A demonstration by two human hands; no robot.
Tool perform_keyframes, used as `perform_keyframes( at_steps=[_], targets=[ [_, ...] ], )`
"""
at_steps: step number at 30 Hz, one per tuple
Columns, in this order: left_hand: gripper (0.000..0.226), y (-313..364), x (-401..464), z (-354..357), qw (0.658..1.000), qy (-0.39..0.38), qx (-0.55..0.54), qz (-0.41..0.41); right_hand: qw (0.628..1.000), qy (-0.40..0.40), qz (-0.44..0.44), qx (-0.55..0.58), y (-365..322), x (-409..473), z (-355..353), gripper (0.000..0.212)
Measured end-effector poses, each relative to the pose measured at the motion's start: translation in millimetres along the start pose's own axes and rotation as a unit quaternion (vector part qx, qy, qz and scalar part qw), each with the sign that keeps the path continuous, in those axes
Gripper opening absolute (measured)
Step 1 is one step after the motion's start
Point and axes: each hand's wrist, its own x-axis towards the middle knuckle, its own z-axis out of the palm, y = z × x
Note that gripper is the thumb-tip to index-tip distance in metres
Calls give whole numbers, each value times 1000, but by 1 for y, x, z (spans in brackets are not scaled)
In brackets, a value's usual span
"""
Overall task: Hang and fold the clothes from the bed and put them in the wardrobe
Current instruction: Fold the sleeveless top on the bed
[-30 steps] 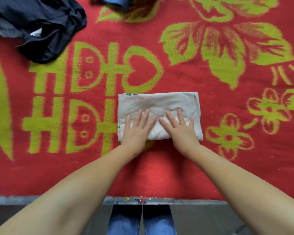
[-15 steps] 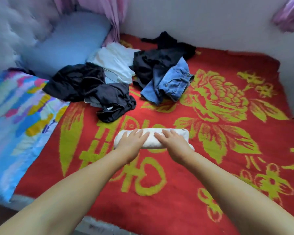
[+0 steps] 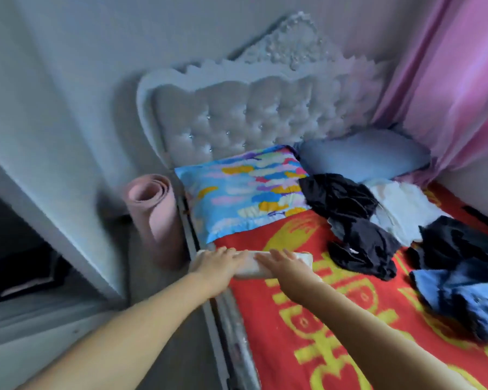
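Head view: hands (image 3: pixel 248 266) blurred on folded cloth (image 3: pixel 299 260)

We see soft, even daylight without glare. Motion blur smears the whole view, heaviest left of the headboard (image 3: pixel 237 108). Wide-angle distortion bends the wall lines around the headboard.

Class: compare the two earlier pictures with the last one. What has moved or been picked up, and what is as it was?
The folded white garment, earlier lying flat mid-blanket under both palms, now sits between the left hand and right hand at the bed's left edge, apparently being carried off; the grip is blurred. The view has swung toward the headboard. The unfolded clothes pile is unchanged on the red blanket.
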Motion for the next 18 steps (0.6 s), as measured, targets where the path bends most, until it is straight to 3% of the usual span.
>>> perform_keyframes(
  at_steps=[10, 18],
  targets=[
    [70, -208, -219, 74, 968, -20, -55, -243, 967, -10, -238, -86, -295, 110, -10, 73],
    [74, -340, -361, 131, 941, -62, -75, -323, 954, -52, -291, -54, -497, 154, 24, 79]
  ],
)
